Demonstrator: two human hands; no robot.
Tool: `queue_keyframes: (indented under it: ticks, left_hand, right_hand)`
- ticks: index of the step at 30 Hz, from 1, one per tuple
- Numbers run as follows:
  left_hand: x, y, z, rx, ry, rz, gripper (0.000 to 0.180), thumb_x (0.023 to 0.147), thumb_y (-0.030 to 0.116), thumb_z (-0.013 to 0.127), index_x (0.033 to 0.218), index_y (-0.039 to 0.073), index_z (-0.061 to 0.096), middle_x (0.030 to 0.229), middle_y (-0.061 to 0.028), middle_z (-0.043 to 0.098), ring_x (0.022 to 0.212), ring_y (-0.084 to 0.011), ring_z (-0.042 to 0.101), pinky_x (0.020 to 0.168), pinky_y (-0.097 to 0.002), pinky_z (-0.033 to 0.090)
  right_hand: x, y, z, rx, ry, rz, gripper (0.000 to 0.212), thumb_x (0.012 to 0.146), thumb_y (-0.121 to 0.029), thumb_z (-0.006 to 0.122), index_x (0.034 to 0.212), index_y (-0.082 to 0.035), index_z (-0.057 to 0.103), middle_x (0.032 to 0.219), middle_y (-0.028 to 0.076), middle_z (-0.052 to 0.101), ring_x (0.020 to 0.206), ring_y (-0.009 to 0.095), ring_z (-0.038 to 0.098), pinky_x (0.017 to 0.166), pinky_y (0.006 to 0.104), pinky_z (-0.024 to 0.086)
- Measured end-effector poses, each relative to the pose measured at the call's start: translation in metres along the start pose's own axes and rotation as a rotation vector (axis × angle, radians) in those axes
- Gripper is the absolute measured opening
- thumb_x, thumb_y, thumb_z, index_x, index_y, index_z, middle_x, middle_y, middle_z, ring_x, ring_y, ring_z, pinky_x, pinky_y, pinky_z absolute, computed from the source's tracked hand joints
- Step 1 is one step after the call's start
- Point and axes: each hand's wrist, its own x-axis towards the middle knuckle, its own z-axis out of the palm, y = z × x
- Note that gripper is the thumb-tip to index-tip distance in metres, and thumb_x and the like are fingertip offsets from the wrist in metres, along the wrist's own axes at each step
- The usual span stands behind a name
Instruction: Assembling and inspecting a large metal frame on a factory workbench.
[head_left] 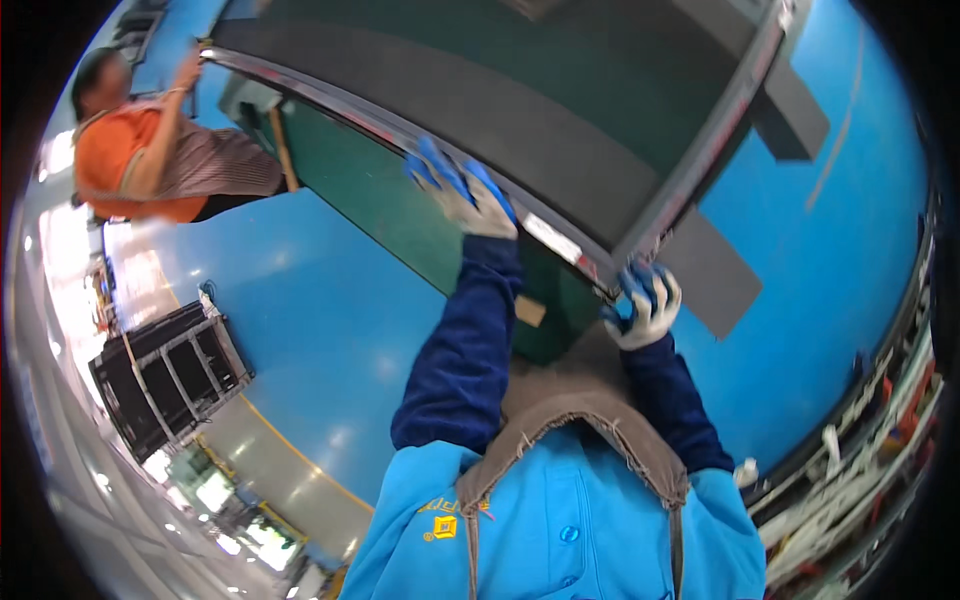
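A large dark panel with a grey metal frame (pixel 400 128) lies on a green-topped table (pixel 370 205) in front of me. My left hand (pixel 465 195), in a white and blue glove, rests on the frame's near edge with its fingers stretched out and apart. Close by it, a white label (pixel 552 238) is stuck to the frame. At the near right corner, my right hand (pixel 648 305), gloved the same way, has its fingers bent around the frame. What lies under those fingertips is hidden.
A person in an orange top (pixel 140 150) stands at the far left, a hand at the panel's other corner. Grey flaps (pixel 710 270) jut out on the right over the blue floor (pixel 310 280). A black framed rack (pixel 170 375) stands left; long strips (pixel 850 500) are stacked at right.
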Motion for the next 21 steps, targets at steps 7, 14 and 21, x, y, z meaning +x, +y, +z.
queue_keyframes:
  ticks: [7,14,21]
  left_hand:
    - [-0.016,-0.015,-0.002,-0.012,-0.006,0.001,0.055,0.099,0.038,0.038,0.146,0.01,0.032,0.149,-0.0177,0.03,0.136,-0.0399,0.028,0.112,-0.0472,0.026]
    - [-0.019,-0.046,0.002,0.21,-0.113,0.214,0.061,0.097,0.047,0.041,0.147,0.015,0.029,0.152,-0.0209,0.023,0.139,-0.0429,0.023,0.11,-0.0508,0.031]
    - [-0.024,-0.003,0.003,-0.12,-0.072,0.052,0.061,0.092,0.035,0.057,0.145,0.014,0.034,0.149,-0.0179,0.027,0.132,-0.0383,0.036,0.107,-0.0451,0.036]
  right_hand:
    - [-0.019,0.002,0.005,0.058,0.02,0.04,0.041,0.086,-0.047,0.059,0.114,-0.018,0.053,0.12,0.008,0.059,0.105,0.033,0.056,0.087,0.0442,0.047]
    - [-0.042,0.016,0.022,-0.012,0.181,-0.008,0.041,0.087,-0.046,0.06,0.118,-0.022,0.049,0.121,0.007,0.058,0.105,0.031,0.057,0.088,0.0424,0.047]
    - [-0.043,0.019,0.021,0.021,0.057,0.052,0.044,0.079,-0.052,0.066,0.114,-0.034,0.044,0.131,0.005,0.046,0.108,0.033,0.053,0.082,0.0485,0.047]
